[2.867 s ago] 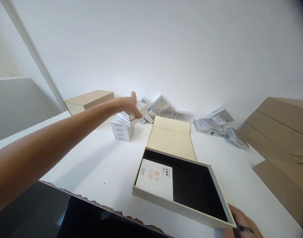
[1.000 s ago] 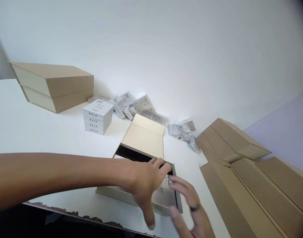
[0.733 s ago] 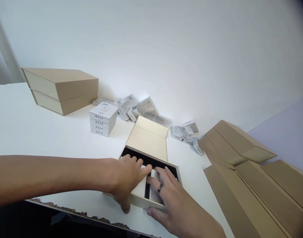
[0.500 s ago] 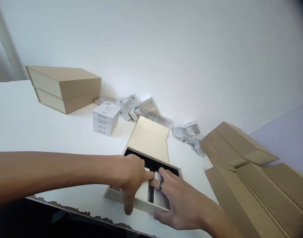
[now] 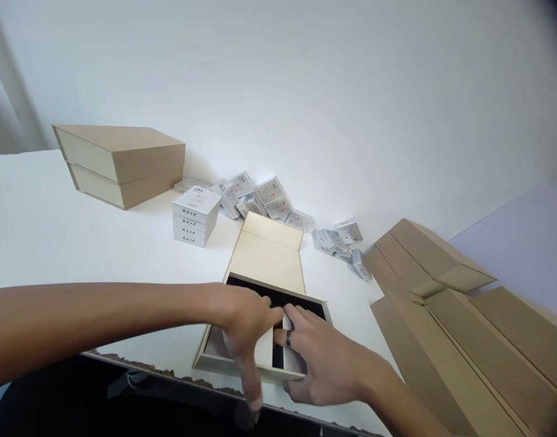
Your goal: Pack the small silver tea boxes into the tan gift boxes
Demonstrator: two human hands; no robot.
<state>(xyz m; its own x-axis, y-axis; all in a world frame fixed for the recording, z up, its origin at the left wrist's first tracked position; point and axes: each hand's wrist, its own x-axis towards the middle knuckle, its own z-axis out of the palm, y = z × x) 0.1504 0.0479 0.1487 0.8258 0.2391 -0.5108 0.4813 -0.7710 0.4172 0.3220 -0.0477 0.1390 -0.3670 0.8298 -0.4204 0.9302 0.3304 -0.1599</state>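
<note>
In front of me lies an open beige gift box (image 5: 230,362) with a black interior, its lid (image 5: 264,255) folded back away from me. Two small pale boxes sit inside: a left white box (image 5: 264,348) and a right white box (image 5: 294,361), with a dark gap between them. My left hand (image 5: 246,318) reaches over the left one, fingers bent down and partly hidden, thumb stretched out past the front wall. Ringed, my right hand (image 5: 317,352) is closed around the right white box, fingers inside the gift box and thumb by its front wall.
A stack of small white boxes (image 5: 195,215) stands beyond the lid, left. More small boxes (image 5: 276,197) lie loose along the wall, others (image 5: 335,243) further right. Closed beige boxes (image 5: 146,161) are stacked at left, several more (image 5: 442,291) at right. The table's edge (image 5: 169,373) is ragged.
My left thumb has swung off the gift box's front wall towards the table edge. The right hand stays at the right white box. The view has shifted slightly.
</note>
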